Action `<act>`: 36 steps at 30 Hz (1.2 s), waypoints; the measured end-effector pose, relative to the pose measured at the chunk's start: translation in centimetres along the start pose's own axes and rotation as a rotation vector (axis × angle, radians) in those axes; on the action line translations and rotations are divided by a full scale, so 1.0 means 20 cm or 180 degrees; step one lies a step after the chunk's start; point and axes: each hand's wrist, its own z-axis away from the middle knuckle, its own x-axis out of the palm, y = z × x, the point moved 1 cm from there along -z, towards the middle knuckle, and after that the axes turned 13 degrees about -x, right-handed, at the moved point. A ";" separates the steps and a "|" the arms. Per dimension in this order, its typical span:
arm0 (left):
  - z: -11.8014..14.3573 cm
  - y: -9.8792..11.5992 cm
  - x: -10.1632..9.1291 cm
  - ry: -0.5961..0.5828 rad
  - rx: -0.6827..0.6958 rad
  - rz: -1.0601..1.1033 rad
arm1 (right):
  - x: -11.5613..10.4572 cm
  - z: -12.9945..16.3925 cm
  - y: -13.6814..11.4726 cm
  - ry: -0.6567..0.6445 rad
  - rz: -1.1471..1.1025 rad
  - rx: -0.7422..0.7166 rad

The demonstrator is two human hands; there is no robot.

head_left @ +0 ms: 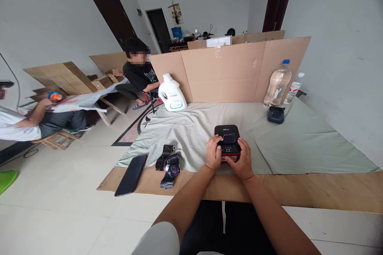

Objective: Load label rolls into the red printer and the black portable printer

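Note:
In the head view, a small black-and-red device that looks like a label printer (pixel 230 148) sits on the cloth in front of me. A dark, shiny patch shows on its top. My left hand (pixel 213 152) grips its left side, thumb at the front edge and fingers on the top. Around the right side is my right hand (pixel 243 159), its thumb also on the front. To the left lie two loose pieces of black ribbon on rolls (pixel 169 166), partly unwound. Beyond them, a dark flat phone-like slab (pixel 131 175) rests at the table's edge.
A white detergent jug (pixel 172 95) stands at the back left. A large blue-capped bottle (pixel 278 83), a smaller bottle (pixel 295 88) and a black case (pixel 275 115) are back right. Upright cardboard (pixel 223 75) bounds the far side. Two people sit at a table leftward.

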 end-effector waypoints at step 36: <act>0.07 -0.20 0.09 0.0725 -0.2759 0.1107 | 0.14 -0.46 -0.21 -0.3261 0.1813 0.1746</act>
